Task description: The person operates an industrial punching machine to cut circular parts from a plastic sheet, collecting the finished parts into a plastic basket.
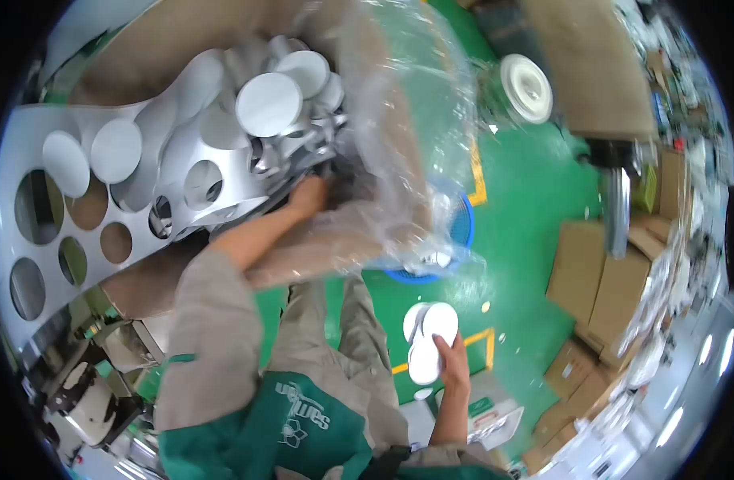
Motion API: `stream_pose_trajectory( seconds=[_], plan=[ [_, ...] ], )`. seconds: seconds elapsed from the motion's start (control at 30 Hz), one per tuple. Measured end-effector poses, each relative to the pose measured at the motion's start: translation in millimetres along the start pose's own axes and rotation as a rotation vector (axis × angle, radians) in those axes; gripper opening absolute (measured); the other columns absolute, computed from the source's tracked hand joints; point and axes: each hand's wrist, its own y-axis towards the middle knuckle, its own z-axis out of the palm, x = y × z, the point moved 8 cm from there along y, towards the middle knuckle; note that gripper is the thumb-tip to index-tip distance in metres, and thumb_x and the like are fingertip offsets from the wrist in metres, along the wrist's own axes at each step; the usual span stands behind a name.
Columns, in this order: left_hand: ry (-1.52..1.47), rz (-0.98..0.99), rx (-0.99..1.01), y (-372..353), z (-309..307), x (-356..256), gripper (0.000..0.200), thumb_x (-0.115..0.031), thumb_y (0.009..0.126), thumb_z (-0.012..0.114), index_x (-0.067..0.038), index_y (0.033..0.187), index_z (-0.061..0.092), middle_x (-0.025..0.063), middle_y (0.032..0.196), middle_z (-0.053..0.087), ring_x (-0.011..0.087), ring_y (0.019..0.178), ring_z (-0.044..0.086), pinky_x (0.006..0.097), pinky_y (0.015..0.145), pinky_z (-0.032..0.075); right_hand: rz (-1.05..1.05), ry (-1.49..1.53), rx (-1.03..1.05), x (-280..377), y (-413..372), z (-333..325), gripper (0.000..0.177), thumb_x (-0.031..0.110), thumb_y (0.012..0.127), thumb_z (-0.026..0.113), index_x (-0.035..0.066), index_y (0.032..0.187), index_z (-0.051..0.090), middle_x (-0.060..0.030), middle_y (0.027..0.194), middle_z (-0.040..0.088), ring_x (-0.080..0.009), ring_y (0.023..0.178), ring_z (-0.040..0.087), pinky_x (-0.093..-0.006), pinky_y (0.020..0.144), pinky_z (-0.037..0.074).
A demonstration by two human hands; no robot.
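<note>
My right hand grips several round white discs, fanned out and overlapping, over the green floor. My left hand reaches down into a large cardboard box lined with clear plastic. Its fingers are hidden among the contents, so I cannot see whether they hold anything. Beside that hand lie bent silvery sheets with round cut-outs, one of which sticks far out of the box to the left. Loose white discs rest on top of the sheets.
A blue basket stands on the floor right of the box, partly under the plastic liner. A white roll is at the upper right. Cardboard boxes line the right side. Yellow tape marks the green floor.
</note>
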Motion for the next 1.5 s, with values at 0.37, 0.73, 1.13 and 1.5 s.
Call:
stream_pose_trajectory(
  seconds=[0.37, 0.73, 1.13, 1.5],
  plan=[
    [-0.968, 0.257, 0.083, -288.0, -86.2, -212.7, 0.044, 0.000, 0.076, 0.060, -0.003, 0.115, 0.040, 0.0117, 0.097, 0.057, 0.0166, 0.087, 0.058, 0.0273, 0.072, 0.046, -0.096, 0.192, 0.431, 42.8, -41.3, 62.0, 0.068, 0.005, 0.069, 0.070, 0.000, 0.128, 0.036, -0.0111, 0.115, 0.051, -0.0193, 0.104, 0.051, -0.0326, 0.089, 0.043],
    [-0.388, 0.014, 0.069, -0.2, 298.7, -248.2, 0.036, -0.016, 0.076, 0.060, -0.002, 0.109, 0.056, 0.0219, 0.127, 0.040, 0.0323, 0.117, 0.040, 0.0357, 0.098, 0.032, 0.019, 0.351, 0.023, -66.9, 243.9, -146.6, 0.048, 0.007, 0.078, 0.062, -0.002, 0.121, 0.042, -0.0160, 0.110, 0.054, -0.0250, 0.096, 0.057, -0.0359, 0.081, 0.048],
    [-0.519, 0.271, -0.075, -108.6, 294.0, -283.7, 0.078, -0.004, 0.063, 0.061, -0.003, 0.134, 0.027, 0.0215, 0.139, 0.022, 0.0342, 0.129, 0.025, 0.0357, 0.105, 0.025, -0.388, -0.564, 0.067, -137.8, 330.7, -160.1, 0.036, 0.027, 0.085, 0.053, 0.003, 0.112, 0.051, -0.0050, 0.081, 0.056, -0.0140, 0.066, 0.052, -0.0281, 0.054, 0.042],
    [-0.481, -0.235, -0.342, -377.5, 209.6, -76.7, 0.044, -0.022, 0.073, 0.055, -0.007, 0.115, 0.052, 0.0155, 0.111, 0.056, 0.0315, 0.100, 0.054, 0.0406, 0.088, 0.043, 0.338, -0.952, 1.101, -80.9, -145.8, -23.1, 0.032, 0.030, 0.088, 0.053, 0.002, 0.103, 0.059, -0.0063, 0.097, 0.062, -0.0147, 0.092, 0.057, -0.0294, 0.083, 0.044]
  ],
)
